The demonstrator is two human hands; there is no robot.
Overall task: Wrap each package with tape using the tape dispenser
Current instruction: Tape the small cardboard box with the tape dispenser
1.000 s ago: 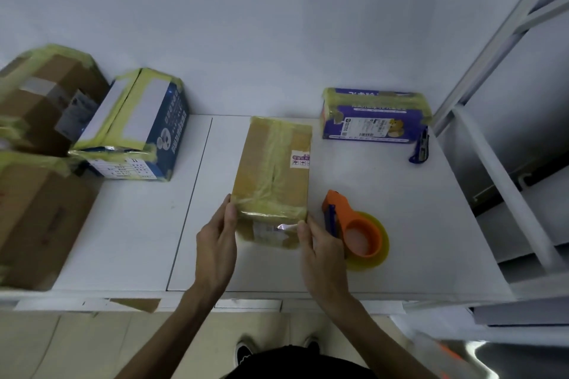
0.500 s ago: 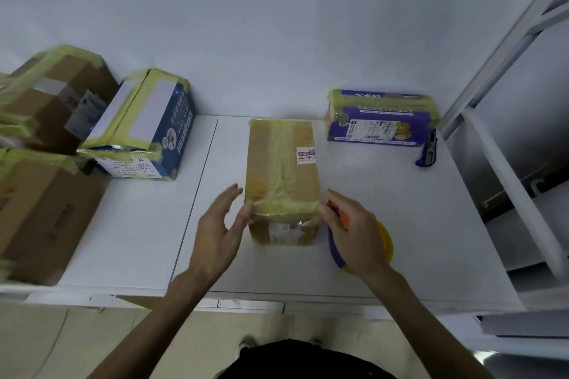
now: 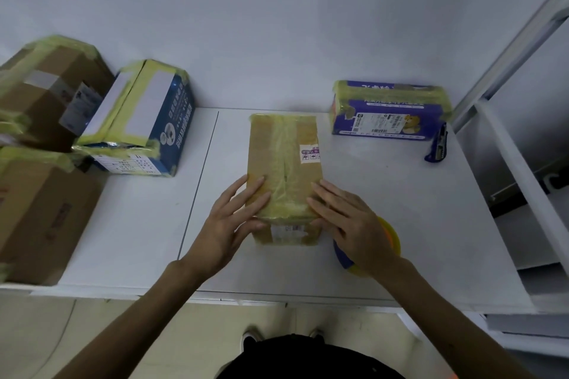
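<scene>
Both hands have shifted inward since half a second ago. The left hand [image 3: 234, 221] has gone from beside the brown package [image 3: 284, 160] onto its top. The right hand [image 3: 349, 218] has left the space over the tape dispenser [image 3: 391, 238] and come onto the package's right edge. The package keeps its place on the white table [image 3: 400, 194].

Left hand: fingers straight and spread, laid flat on the near left part of the package top. The fingertips rest on the yellowish tape band [image 3: 286, 209] that crosses the near end.

Right hand: fingers straight and slightly spread, laid over the near right corner of the package, fingertips touching the same band. Neither hand grips anything.

Package: lies flat between the two hands and extends well beyond the fingertips, long axis pointing away from the person. A second strip of tape runs lengthwise down its middle. A small pink label [image 3: 309, 153] sits just beyond the right fingertips.

Tape dispenser: lies on the table beneath and to the right of the right wrist, largely hidden. Only the yellow roll rim and a blue part show.

Beyond the right hand, by the wall, lies a taped purple package [image 3: 391, 111], with a small blue tool [image 3: 438, 144] just right of it. Beyond and left of the left hand stands a taped blue-and-white box [image 3: 144, 120]. Farther left are two brown cartons [image 3: 46, 92], also taped
</scene>
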